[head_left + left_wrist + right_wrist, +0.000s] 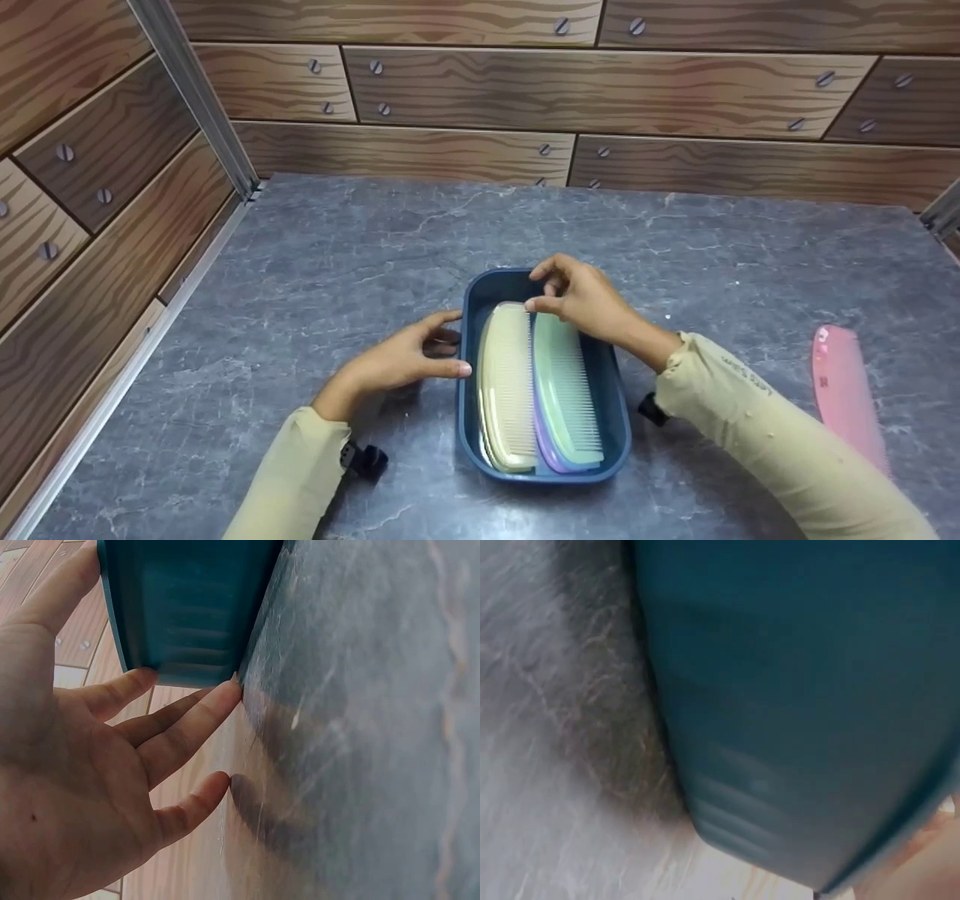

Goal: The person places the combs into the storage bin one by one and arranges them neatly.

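A dark blue plastic bin holds several combs in two lengthwise rows. Cream combs are stacked along the left side, teeth facing right. To their right, a green comb lies over a purple comb. My left hand is at the bin's left side, its thumb tip at the rim; in the left wrist view its loosely spread fingers reach the outer wall. My right hand is over the far end, thumb near the combs' tops, with a gap between thumb and forefinger. It covers the green comb's far end.
A pink comb lies on the grey marbled table to the right, partly behind the right sleeve. Wood-patterned panels stand behind and on the left, with a metal post at the corner.
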{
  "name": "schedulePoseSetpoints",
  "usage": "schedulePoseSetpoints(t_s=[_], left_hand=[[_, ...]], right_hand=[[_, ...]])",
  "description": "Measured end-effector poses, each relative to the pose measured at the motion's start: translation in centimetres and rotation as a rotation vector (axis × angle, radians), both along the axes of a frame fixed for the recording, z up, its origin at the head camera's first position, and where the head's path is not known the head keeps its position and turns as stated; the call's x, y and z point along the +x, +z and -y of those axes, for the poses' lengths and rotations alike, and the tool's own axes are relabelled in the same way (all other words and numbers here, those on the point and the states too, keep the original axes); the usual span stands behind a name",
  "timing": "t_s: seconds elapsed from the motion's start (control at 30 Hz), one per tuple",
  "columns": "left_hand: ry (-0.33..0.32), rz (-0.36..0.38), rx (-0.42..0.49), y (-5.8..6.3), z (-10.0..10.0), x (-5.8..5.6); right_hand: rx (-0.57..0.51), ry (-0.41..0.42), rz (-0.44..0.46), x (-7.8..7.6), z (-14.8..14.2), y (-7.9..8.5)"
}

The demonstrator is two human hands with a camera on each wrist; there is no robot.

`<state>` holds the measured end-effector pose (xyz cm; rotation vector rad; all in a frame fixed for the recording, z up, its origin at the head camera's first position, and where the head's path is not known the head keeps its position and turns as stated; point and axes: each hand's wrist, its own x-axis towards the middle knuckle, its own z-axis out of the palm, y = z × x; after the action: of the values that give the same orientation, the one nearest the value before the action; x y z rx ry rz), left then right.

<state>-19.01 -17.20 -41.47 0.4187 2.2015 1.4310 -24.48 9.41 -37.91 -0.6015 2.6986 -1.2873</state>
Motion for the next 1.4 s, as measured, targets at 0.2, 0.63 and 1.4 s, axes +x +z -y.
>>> schedulePoseSetpoints(t_s=[0.2,0.63,1.4], left_hand=[[-0.001,-0.002,-0.002,-0.1,0.1,0.0],[-0.023,0.005,0.010,0.0,0.2,0.0],[-0.016,-0.002,0.016,0.0,0.1,0.1]], right_hand=[[-0.057,0.032,0.067,0.1,-0.8,0.8],[-0.070,0.006,0.042,0.6,-5.6,3.2],[0.015,-0.199,0.022,1.8,-18.0,2.6]])
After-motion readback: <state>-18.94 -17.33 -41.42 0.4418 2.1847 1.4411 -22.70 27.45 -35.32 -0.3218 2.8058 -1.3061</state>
